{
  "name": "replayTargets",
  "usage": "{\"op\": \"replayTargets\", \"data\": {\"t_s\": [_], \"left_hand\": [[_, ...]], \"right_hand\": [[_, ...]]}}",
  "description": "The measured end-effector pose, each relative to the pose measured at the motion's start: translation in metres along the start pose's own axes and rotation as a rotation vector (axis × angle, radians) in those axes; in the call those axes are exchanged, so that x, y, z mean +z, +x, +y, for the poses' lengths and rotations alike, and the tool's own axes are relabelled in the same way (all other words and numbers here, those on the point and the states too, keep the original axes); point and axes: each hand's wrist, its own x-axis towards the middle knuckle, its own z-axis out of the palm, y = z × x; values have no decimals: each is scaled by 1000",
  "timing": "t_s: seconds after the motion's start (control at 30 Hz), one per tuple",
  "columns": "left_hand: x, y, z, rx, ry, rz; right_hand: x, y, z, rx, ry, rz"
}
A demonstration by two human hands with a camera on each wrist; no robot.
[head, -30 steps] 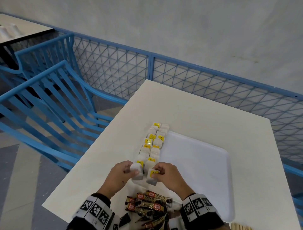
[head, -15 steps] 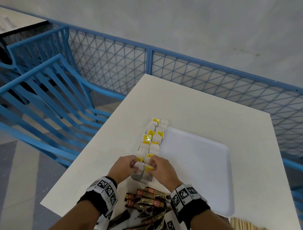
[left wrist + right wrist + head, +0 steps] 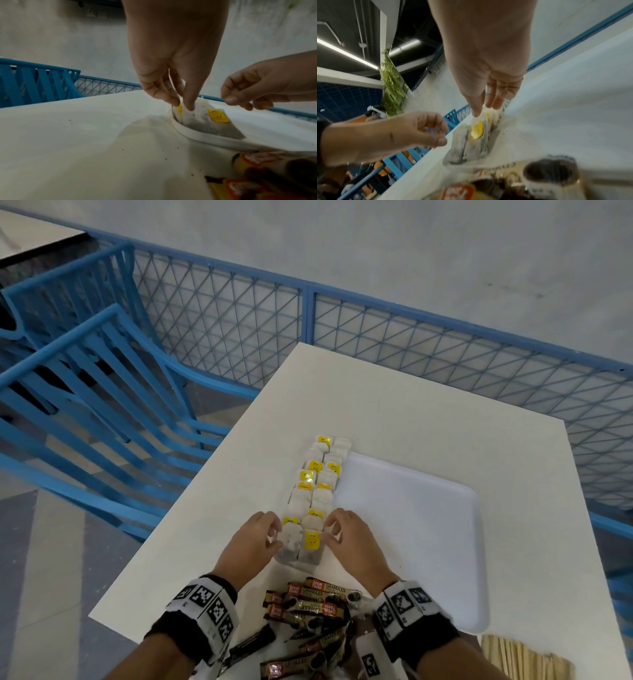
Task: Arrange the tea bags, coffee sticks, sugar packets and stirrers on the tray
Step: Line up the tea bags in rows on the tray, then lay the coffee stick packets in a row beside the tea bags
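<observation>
Two rows of white tea bags [image 3: 318, 474] with yellow tags run along the left edge of the white tray [image 3: 411, 525]. At the near end stand two more tea bags, side by side in the tray's near-left corner. My left hand [image 3: 274, 537] pinches the top of the left tea bag [image 3: 290, 544]; the left wrist view shows its fingertips [image 3: 188, 106] on that bag [image 3: 200, 119]. My right hand [image 3: 328, 529] pinches the top of the right tea bag [image 3: 312, 547], whose yellow tag [image 3: 476, 130] also shows in the right wrist view.
A heap of brown and gold coffee sticks [image 3: 318, 601] lies on the white table [image 3: 411, 405] between my wrists. Wooden stirrers [image 3: 520, 659] lie at the near right. Blue chairs [image 3: 85, 405] and a blue mesh railing [image 3: 308, 313] border the table on the left and far side.
Both hands have set their tea bags down at the near end of the rows and drawn them close together. The hands now sit a little apart at the bags' tops.
</observation>
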Motion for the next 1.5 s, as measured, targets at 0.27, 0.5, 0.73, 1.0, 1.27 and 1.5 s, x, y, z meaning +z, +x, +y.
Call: {"op": "replayTargets", "data": {"t_s": [0.27, 0.5, 0.73, 1.0, 1.27, 1.5], "left_hand": [[3, -49, 16, 86, 24, -372], [-2, -82, 17, -43, 533, -490], [10, -99, 8, -96, 768, -541], [6, -104, 23, 35, 248, -523], [32, -101, 45, 199, 329, -682], [49, -105, 26, 222, 503, -525]], "right_hand": [[-31, -54, 12, -45, -23, -187], [5, -80, -3, -208, -297, -360], [3, -83, 2, -188, -282, -311], [-34, -103, 27, -10, 115, -213], [-44, -120, 29, -94, 138, -302], [-4, -127, 12, -352, -385, -495]]}}
